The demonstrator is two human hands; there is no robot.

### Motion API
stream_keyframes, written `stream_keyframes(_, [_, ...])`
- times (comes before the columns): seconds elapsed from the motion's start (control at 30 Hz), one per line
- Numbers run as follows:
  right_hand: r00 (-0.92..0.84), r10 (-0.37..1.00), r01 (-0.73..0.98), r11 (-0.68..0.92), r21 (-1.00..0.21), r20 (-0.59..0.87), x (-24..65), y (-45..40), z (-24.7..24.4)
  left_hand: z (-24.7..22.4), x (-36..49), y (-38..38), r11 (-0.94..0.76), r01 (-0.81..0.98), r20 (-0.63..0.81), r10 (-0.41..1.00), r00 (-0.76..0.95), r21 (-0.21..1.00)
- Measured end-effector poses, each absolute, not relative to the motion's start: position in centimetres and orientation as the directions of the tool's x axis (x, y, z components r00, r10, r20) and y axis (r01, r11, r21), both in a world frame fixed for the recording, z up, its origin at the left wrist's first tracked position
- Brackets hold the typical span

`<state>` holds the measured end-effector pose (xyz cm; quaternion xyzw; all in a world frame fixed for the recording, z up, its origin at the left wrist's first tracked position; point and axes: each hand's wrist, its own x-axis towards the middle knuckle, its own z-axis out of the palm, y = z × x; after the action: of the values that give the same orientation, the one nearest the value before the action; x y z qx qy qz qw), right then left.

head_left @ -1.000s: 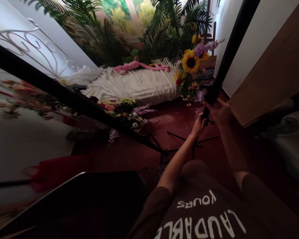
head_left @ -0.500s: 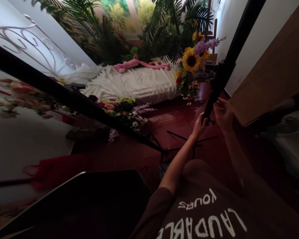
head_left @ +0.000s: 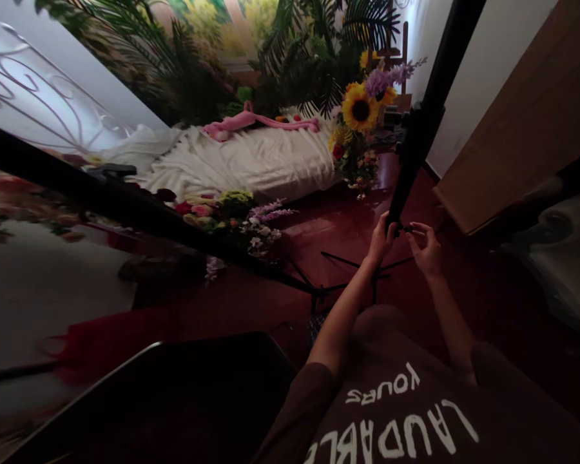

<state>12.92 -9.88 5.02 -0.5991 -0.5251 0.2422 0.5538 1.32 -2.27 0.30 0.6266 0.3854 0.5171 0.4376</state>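
Note:
A black light stand [head_left: 418, 138] rises in front of me on the right, its thin legs spread on the floor. My left hand [head_left: 381, 241] is wrapped round its pole, low down near a collar. Beside it, the thumb and fingers of my right hand [head_left: 424, 248] pinch a small black knob [head_left: 406, 228] that sticks out from the collar. Higher on the same pole sits another black clamp [head_left: 400, 119]. A second black pole [head_left: 174, 222] slants across the left, with a dark lever on it.
A bench draped in white cloth [head_left: 270, 161] carries a pink plush toy [head_left: 241, 121]. Sunflowers [head_left: 360, 109] and other blossoms [head_left: 236, 209] stand around it. A large black panel [head_left: 174, 399] fills the lower left; a brown board [head_left: 493, 142] leans at the right.
My right hand has come down from beside the pole to the knob and closed on it. My left hand stays on the pole. The view has shifted slightly.

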Motion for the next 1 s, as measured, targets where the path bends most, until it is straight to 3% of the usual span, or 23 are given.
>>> stream_keyframes(0.3, [0.431,0.865,0.353,0.102,-0.93,0.258,12.7,-8.4,4.5,0.1,1.4,-2.3,-0.324,0.04,0.313,0.935,0.169,0.945])
stream_keyframes(0.5, [0.435,0.884,0.239,0.069,-0.969,0.17,12.3,-7.2,4.4,0.1,1.4,-2.3,-0.325,0.045,0.315,0.938,0.147,0.945])
stream_keyframes(0.67, [0.412,0.902,-0.141,-0.079,-0.987,-0.131,12.3,-6.1,4.4,0.1,1.4,-2.3,-0.3,0.061,0.288,0.946,0.15,0.952])
stream_keyframes(0.8, [0.219,0.881,-0.499,-0.269,-0.824,-0.42,12.9,-5.6,5.3,0.0,1.4,-2.3,-0.294,0.055,0.283,0.947,0.15,0.954])
stream_keyframes(0.9, [0.097,0.861,-0.646,-0.328,-0.689,-0.5,13.2,-5.6,5.8,-0.2,1.4,-2.3,-0.296,0.047,0.287,0.948,0.141,0.954])
stream_keyframes(1.0, [0.084,0.838,-0.715,-0.327,-0.618,-0.54,13.0,-5.7,6.2,-0.2,1.4,-2.3,-0.301,0.025,0.295,0.945,0.14,0.953])
